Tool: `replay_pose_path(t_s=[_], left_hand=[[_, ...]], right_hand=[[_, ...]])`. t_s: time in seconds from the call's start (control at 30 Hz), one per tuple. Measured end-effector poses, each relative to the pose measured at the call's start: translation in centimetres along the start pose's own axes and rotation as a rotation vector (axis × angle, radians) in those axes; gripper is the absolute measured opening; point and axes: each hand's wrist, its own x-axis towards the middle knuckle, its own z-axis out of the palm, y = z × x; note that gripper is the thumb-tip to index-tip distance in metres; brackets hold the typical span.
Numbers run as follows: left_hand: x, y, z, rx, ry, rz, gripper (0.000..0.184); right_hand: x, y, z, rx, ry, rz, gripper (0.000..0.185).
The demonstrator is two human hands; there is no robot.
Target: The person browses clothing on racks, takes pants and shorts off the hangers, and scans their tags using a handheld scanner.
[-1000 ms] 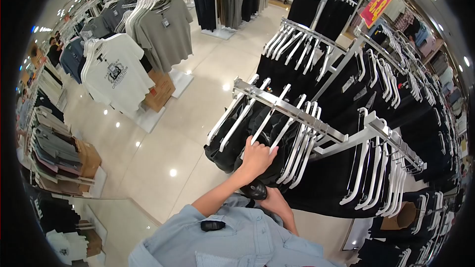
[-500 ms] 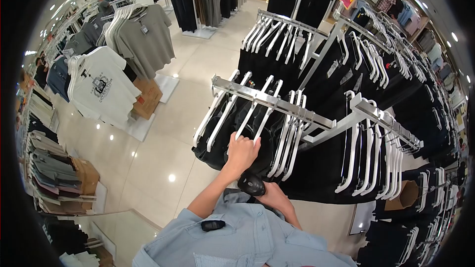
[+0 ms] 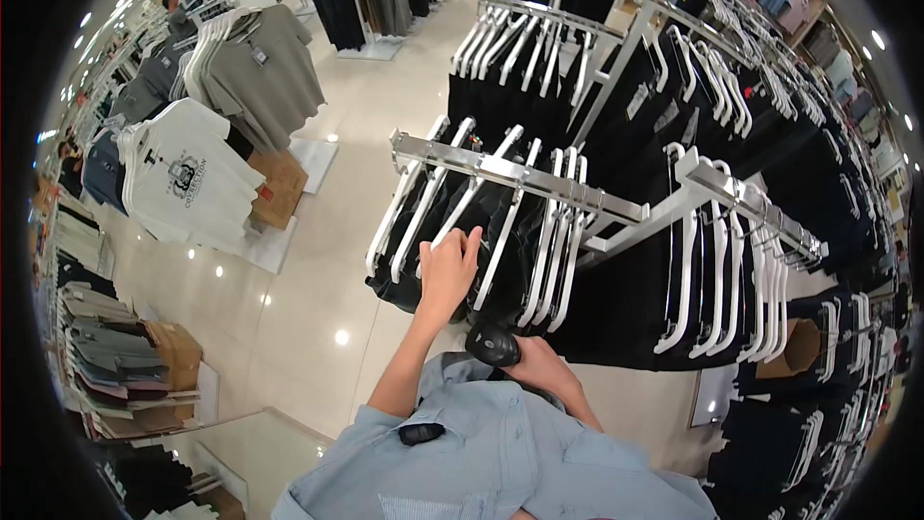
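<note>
My left hand (image 3: 447, 274) is at the lower end of a white hanger (image 3: 478, 189), its fingers curled over it and one finger raised apart. The hanger holds black trousers (image 3: 438, 221) and hangs from a metal rail (image 3: 500, 171). Another white hanger (image 3: 508, 236) is just right of that hand, separated by a gap. Lower down, my right hand (image 3: 541, 366) is closed around a black handheld scanner (image 3: 492, 343), its rounded head pointing left. The scanner's handle is mostly hidden in the palm.
More white hangers with black garments crowd the rail (image 3: 741, 202) on the right. Behind stands another rack of black trousers (image 3: 481, 106). Grey and white T-shirts (image 3: 192, 169) hang on the left, beside a cardboard box (image 3: 279, 188). Pale tiled floor (image 3: 327, 289) lies between the racks.
My left hand has moved left with one hanger, widening the gap to the hanger on its right. The scanner stays in my right hand. The view has shifted slightly.
</note>
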Motion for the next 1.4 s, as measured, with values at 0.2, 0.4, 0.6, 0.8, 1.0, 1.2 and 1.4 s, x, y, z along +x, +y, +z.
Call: replay_pose_path(t_s=[0.2,0.4,0.6,0.8,1.0,1.2,1.4], left_hand=[[-0.1,-0.5,1.2,-0.031,0.104,0.004,0.038],[0.0,-0.2,0.4,-0.049,0.043,-0.048,0.039],[-1.7,1.4,2.4,0.171,-0.005,0.264,0.041],[-0.5,1.3,2.3,0.219,-0.114,0.263,0.037],[0.7,-0.4,2.3,0.277,0.028,0.244,0.029],[1.1,-1.2,1.7,0.264,0.097,0.274,0.023],[1.2,-1.9,1.7,0.284,0.129,0.301,0.030]], right_hand=[[-0.4,0.4,-0.3,-0.006,-0.023,0.030,0.029],[-1.5,-0.2,-1.0,0.014,0.006,0.116,0.028],[-1.6,1.2,0.1,0.044,0.003,0.114,0.034],[-1.1,1.2,0.7,-0.004,-0.026,0.092,0.034],[-1.0,1.1,1.2,-0.002,-0.006,0.045,0.034],[-1.5,0.7,1.0,0.004,0.009,0.069,0.034],[-2.1,1.0,1.2,0.000,0.064,0.088,0.037]])
